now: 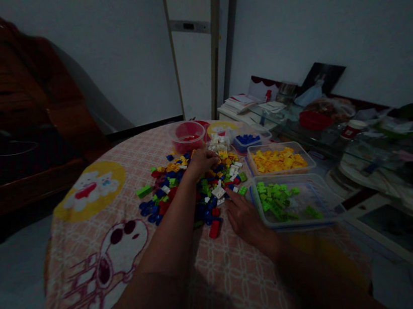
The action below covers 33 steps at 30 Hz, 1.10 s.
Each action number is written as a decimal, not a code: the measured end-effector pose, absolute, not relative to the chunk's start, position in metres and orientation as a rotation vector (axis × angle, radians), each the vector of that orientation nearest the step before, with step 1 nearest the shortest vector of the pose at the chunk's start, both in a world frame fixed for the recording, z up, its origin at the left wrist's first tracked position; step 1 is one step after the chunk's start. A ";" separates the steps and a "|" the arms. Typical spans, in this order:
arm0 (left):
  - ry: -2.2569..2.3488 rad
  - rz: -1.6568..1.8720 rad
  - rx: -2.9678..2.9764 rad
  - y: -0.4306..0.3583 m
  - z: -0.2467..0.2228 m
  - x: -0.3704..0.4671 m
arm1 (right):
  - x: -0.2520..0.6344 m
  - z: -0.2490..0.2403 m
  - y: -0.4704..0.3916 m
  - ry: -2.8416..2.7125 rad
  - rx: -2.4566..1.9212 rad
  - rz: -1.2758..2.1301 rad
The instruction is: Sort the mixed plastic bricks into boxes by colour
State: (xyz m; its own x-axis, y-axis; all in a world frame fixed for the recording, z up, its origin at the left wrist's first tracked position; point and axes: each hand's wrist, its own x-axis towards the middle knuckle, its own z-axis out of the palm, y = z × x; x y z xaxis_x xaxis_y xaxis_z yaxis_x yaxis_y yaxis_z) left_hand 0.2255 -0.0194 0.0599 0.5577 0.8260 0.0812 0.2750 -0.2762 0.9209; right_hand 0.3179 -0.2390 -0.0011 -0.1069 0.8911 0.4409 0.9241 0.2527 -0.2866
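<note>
A mixed heap of toy building bricks (172,182) in several colours lies on the round table. Over its far part reaches my left hand (203,162), fingers curled downward; whatever is in them is hidden. Lower and to the right, my right hand (243,216) rests at the near right edge of the heap with fingers stretched out. Its index fingertip is beside a white brick (218,192), and I cannot tell whether they touch. A red brick (215,229) lies at the heap's near edge, and a green brick (144,191) at its left.
To the right stand clear plastic boxes with green bricks (277,198), yellow bricks (279,159) and blue bricks (247,139). A round tub (188,135) holding red pieces is at the back, near white bricks (219,143). A cluttered glass-topped stand (281,119) adjoins the table.
</note>
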 end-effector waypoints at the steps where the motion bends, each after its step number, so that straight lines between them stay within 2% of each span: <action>1: 0.870 0.729 1.766 -0.024 0.059 0.233 | 0.318 -0.001 -0.239 -2.001 -1.643 -0.084; 6: 0.500 0.765 1.475 -0.059 0.054 0.280 | 0.318 -0.002 -0.238 -1.996 -1.653 -0.086; 11: 0.249 0.781 1.516 -0.071 0.052 0.300 | 0.318 -0.003 -0.239 -2.008 -1.658 -0.089; 20: 0.828 0.898 2.172 -0.027 0.082 0.231 | 0.318 -0.001 -0.238 -1.988 -1.634 -0.054; 23: 0.987 0.755 2.358 -0.026 0.093 0.212 | 0.319 0.000 -0.238 -2.002 -1.620 -0.041; 29: 1.149 0.229 2.520 -0.031 0.089 0.207 | 0.319 -0.001 -0.238 -1.994 -1.616 -0.043; 33: 1.232 0.221 2.535 -0.031 0.077 0.214 | 0.318 -0.001 -0.239 -1.979 -1.620 -0.046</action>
State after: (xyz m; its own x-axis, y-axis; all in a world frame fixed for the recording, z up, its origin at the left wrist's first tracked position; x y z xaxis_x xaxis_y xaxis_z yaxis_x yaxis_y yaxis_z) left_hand 0.2137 -0.0309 0.0770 0.6175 0.7865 0.0020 0.7381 -0.5804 0.3440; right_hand 0.3178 -0.2385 -0.0014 -0.0985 0.8888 0.4476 0.9088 0.2636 -0.3234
